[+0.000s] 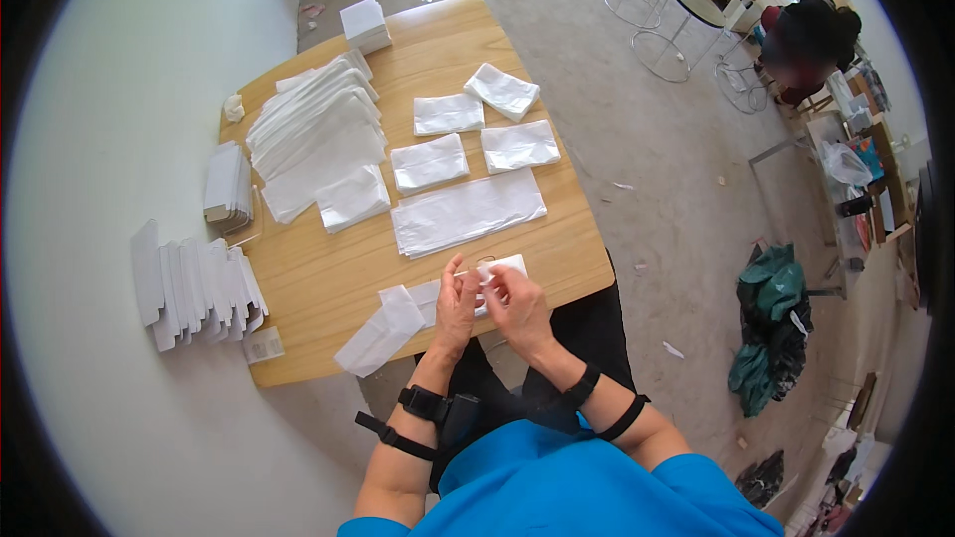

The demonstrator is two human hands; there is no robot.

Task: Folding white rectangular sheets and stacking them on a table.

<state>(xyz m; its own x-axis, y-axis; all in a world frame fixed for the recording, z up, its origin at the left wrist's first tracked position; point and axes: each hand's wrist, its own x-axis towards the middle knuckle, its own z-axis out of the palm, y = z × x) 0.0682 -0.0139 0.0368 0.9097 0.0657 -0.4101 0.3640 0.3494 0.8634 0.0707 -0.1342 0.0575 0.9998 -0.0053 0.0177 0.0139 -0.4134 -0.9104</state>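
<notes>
My left hand (458,306) and my right hand (519,310) meet over the table's near edge, fingertips pinched together around a small thin white piece (484,279) that is mostly hidden by the fingers. Under and beside them a folded white sheet (513,266) lies on the wood. To the left of my left hand, a loose, translucent white sheet (380,334) hangs partly over the edge. Just beyond my hands rests a long flat stack of white sheets (470,211). Farther back are several smaller folded white bundles (430,162).
On the table's (328,338) left lie a fanned pile of white sheets (318,129) and white card stacks (366,26). Folded white cartons (199,283) stand at its left edge. Right: stools (696,3), green and black bags (769,323) on the floor, a cluttered bench, and another person (808,45).
</notes>
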